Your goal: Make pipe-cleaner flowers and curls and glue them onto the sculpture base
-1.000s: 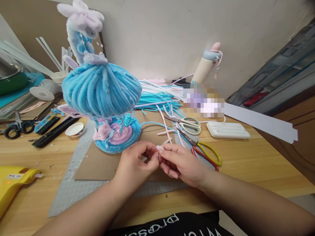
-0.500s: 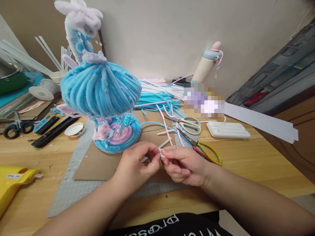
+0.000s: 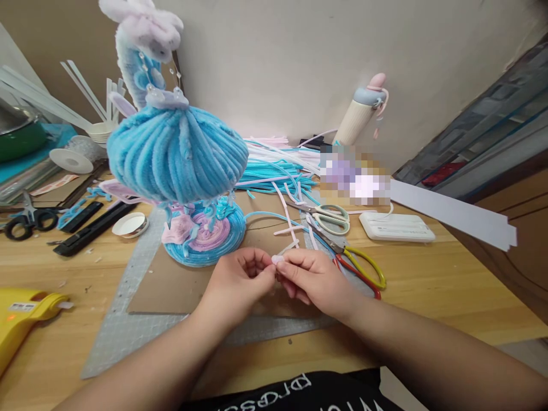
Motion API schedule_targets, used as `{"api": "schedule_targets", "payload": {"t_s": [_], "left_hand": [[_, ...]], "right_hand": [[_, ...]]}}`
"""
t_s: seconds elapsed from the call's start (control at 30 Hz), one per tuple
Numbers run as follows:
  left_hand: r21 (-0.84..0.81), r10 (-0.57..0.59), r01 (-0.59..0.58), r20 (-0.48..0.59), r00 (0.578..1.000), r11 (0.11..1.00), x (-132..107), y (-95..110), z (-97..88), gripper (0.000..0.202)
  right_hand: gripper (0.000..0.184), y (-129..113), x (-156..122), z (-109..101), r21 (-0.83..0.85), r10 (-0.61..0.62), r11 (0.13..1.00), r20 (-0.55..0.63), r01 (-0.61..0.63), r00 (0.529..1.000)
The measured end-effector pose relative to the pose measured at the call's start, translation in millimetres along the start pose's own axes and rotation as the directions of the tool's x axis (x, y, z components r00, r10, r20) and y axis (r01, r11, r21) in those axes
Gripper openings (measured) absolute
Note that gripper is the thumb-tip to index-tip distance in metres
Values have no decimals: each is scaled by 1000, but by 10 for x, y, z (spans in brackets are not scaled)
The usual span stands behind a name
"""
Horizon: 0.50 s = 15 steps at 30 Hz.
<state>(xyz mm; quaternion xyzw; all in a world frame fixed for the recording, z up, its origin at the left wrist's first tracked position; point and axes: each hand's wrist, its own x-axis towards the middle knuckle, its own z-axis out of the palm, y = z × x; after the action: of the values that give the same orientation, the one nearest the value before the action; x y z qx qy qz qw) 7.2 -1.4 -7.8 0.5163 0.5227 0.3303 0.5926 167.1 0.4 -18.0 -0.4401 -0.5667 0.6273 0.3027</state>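
Between the fingertips of both hands is a small pale pink, fuzzy piece (image 3: 278,259), which looks like bent pipe cleaner. My left hand (image 3: 244,277) pinches it from the left, thumb against forefinger. From the other side my right hand (image 3: 314,279) grips it the same way; most of the piece is hidden by the fingers. Beyond my left hand stands a blue and pink pipe cleaner figure (image 3: 177,154) with a pleated, shell-like skirt. Its round coiled base (image 3: 175,260) rests on a sheet of brown cardboard (image 3: 166,291).
Scissors with red and yellow handles (image 3: 363,265) lie by my right hand, cream-handled scissors (image 3: 331,218) behind them. Blue, white and pink pipe cleaners (image 3: 274,171) are heaped at the back. A yellow glue gun (image 3: 29,317) sits far left, a tumbler (image 3: 359,114) by the wall.
My fingers have shifted around the pale pink piece, and a rounded loop of it now shows on top. My right hand has turned slightly, knuckles higher.
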Motion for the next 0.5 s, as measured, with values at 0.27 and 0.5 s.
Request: {"api": "schedule_targets", "payload": {"t_s": [0.27, 0.5], "left_hand": [[-142, -58, 84, 182, 982, 986, 28, 20, -31, 21], [-260, -97, 165, 255, 962, 952, 20, 34, -39, 25]], "right_hand": [[32, 41, 31, -27, 194, 92, 974, 120, -114, 988], [24, 32, 37, -47, 331, 75, 936, 137, -117, 988]]}}
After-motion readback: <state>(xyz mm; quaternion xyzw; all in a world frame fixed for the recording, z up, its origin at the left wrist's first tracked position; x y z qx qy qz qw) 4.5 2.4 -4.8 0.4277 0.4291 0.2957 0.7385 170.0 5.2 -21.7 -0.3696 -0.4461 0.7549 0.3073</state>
